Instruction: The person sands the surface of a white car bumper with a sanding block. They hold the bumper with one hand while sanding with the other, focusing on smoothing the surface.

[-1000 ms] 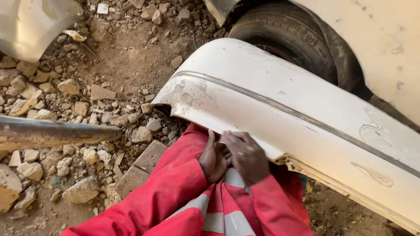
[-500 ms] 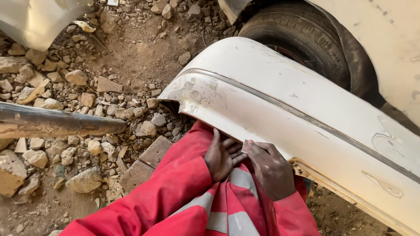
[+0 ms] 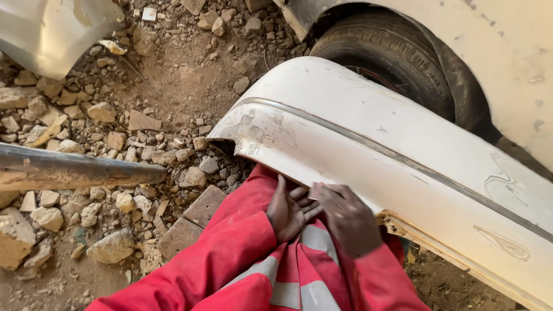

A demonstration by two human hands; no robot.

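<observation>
A white car bumper [image 3: 368, 132] lies detached across my lap, with a grey trim line and scuffed paint at its left corner. My left hand [image 3: 290, 209] rests palm-up on my red coverall, its fingers apart and reaching under the bumper's lower edge. Beside it, my right hand [image 3: 347, 217] lies knuckles-up with its fingertips touching that same lower edge. Neither hand clearly grips anything. Both arms wear red sleeves with grey reflective bands.
A black tyre [image 3: 397, 57] sits in the wheel arch of a white car body [image 3: 501, 52] at the top right. A grey metal pipe [image 3: 75, 170] lies at the left. Another pale panel [image 3: 52, 29] is at the top left. Stones and bricks [image 3: 193, 216] cover the dirt.
My hands have shifted slightly along the bumper's lower edge. The left hand has opened palm-up, and the right hand has slid a little toward the right.
</observation>
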